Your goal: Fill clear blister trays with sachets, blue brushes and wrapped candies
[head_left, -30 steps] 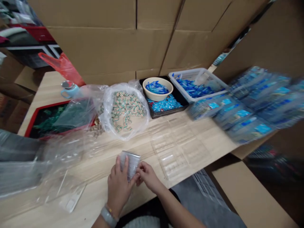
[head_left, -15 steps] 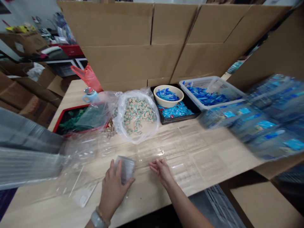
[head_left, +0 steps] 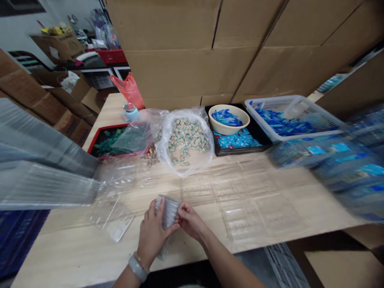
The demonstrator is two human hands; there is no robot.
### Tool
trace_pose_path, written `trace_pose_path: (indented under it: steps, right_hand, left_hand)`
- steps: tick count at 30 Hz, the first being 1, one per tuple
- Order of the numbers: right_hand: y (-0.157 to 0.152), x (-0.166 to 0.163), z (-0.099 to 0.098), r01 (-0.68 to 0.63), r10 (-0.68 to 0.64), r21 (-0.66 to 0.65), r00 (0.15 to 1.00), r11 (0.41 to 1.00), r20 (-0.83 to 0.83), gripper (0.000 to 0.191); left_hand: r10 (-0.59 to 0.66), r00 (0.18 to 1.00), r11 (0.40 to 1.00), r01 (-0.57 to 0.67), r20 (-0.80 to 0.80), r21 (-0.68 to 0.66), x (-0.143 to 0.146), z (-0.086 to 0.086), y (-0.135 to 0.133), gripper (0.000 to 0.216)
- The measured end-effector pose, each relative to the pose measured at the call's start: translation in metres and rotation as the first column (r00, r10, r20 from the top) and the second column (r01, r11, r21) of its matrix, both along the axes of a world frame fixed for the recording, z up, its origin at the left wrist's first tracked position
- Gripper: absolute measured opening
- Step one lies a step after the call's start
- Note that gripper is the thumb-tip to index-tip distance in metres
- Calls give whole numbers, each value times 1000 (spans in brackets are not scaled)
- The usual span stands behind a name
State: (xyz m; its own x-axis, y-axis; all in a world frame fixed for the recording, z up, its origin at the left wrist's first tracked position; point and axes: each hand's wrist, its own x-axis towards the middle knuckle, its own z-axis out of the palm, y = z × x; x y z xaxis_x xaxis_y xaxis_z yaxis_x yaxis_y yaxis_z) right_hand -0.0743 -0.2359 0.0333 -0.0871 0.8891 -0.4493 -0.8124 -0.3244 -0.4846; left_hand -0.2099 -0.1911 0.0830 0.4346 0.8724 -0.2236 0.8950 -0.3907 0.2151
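Both hands, left and right, pinch a small stack of clear trays at the counter's near edge. Clear trays lie empty; the sweets remain bagged, so filling seems barely begun.

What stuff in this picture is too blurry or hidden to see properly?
- Head view: blue packs at right, smeared by motion blur.
- Clear stack between left hand and right hand: what it is, unclear.
- Red tray: contents veiled by a plastic bag.
- Grey crate: cut by the bottom edge.
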Motion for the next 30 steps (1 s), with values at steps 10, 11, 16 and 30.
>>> trace_pose_path:
  steps: [10,11,16,30]
  right_hand:
    - [-36,9,31,44,117,-260,813,965,571,24]
    - [-58,12,30,126,54,-282,830,951,554,26]
    - [-143,24,5,440,-348,-394,893,807,285,33]
    - [-28,-41,13,35,-20,-64,974,997,224,39]
  left_hand:
    - [-57,998,997,56,17,57,-4,-1,-4,74]
    - [-51,998,997,50,21,62,-7,-2,-2,73]
    - [-70,997,995,68,25,68,-14,-3,6,72]
    - [-20,998,1000,21,51,-6,-48,-3,-26,81]
